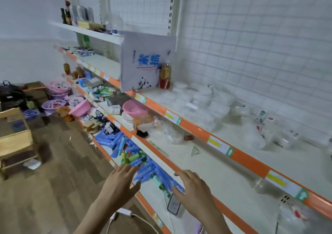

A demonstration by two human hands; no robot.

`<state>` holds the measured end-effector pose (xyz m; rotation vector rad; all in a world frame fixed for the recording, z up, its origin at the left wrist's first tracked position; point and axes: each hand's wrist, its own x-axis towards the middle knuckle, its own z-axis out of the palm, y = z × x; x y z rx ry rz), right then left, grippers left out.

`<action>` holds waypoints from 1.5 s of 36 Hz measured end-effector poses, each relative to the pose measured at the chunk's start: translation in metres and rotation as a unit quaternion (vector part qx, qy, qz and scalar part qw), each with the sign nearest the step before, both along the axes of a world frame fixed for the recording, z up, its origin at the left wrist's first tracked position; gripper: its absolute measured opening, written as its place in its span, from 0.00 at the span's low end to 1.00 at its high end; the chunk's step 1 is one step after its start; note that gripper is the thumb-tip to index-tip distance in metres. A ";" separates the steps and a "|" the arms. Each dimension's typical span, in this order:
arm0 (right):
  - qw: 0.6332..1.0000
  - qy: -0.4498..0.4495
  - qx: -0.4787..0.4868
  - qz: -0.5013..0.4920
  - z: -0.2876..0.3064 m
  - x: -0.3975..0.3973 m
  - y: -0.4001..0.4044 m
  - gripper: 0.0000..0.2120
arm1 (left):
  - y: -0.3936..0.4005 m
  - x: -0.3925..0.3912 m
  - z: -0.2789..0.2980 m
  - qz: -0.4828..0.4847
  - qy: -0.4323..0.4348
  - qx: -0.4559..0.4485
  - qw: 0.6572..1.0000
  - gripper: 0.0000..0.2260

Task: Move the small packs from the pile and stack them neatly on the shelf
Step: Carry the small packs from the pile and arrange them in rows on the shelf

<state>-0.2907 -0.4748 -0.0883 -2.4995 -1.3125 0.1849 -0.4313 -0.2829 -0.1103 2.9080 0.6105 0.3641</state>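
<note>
Packs: the blue packs (pixel 143 171) lie heaped on a lower shelf (pixel 152 194), the heap running away from us to the upper left.
Left hand (pixel 120 181): fingers spread and straight, holding nothing; fingertips reach the heap's near left edge.
Right hand (pixel 194 185): spread, empty, at the heap's right end, beside the orange shelf edge.
Nearer hand: we judge both about equally close, the heap's near end lying between them.
Long axis: mixed; most packs point away from us.

Clear packs (pixel 203 101) blurred; pile (pixel 143 163) partly hidden.
</note>
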 end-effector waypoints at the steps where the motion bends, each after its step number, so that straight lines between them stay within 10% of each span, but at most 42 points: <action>1: 1.000 -0.007 -0.003 -0.004 0.001 0.007 0.005 0.19 | 0.008 0.008 -0.002 -0.007 -0.003 -0.003 1.000 0.16; 28: 0.987 -0.120 0.068 -0.087 0.117 0.336 0.221 0.18 | 0.232 0.382 0.139 -0.131 -0.063 0.064 0.987 0.21; 44: 0.942 -0.193 -0.219 -0.168 0.102 0.405 0.291 0.16 | 0.281 0.533 0.117 -0.286 0.116 -0.011 0.951 0.42; 54: 0.930 -0.083 -0.275 -0.230 0.106 0.420 0.300 0.33 | 0.298 0.557 0.093 -0.349 0.112 -0.034 0.930 0.34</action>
